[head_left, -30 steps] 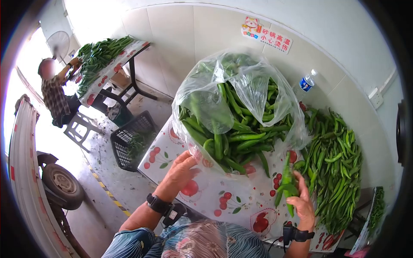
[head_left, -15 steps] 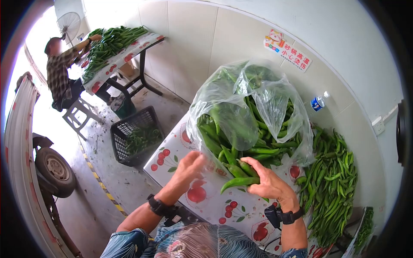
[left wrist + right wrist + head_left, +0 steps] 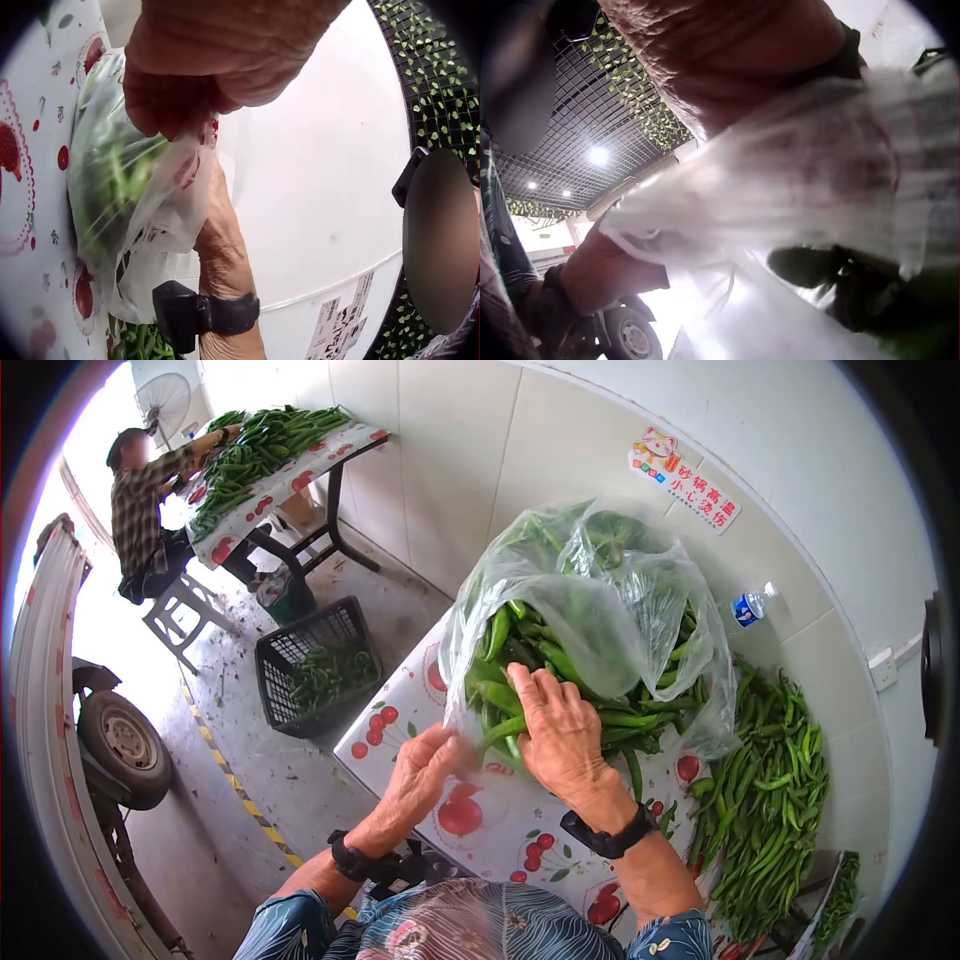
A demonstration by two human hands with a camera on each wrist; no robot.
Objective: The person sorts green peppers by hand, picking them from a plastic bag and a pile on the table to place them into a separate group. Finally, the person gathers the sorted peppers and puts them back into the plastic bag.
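A clear plastic bag (image 3: pixel 590 600) full of long green peppers (image 3: pixel 500 695) lies on the cherry-patterned cloth, its mouth facing the person. The left hand (image 3: pixel 422 768) pinches the bag's near left edge; in the left wrist view the curled fingers of this hand (image 3: pixel 202 67) grip the bunched plastic (image 3: pixel 180 180). The right hand (image 3: pixel 562 735) is at the bag's mouth, back upward, its fingers over the peppers; whether it grips any is hidden. In the right wrist view the plastic (image 3: pixel 795 172) hides much of what lies beyond.
A large pile of green peppers (image 3: pixel 765 790) covers the right end of the table. On the far side is a bottle (image 3: pixel 752 606). A black crate (image 3: pixel 320 668) stands on the floor at left. Another person (image 3: pixel 145 510) sits at a second table (image 3: pixel 320 455) with peppers.
The right hand has come leftward from beside the pile to the bag's mouth with peppers, which are no longer seen apart in it. The left hand stays at the bag's edge. The head view has shifted.
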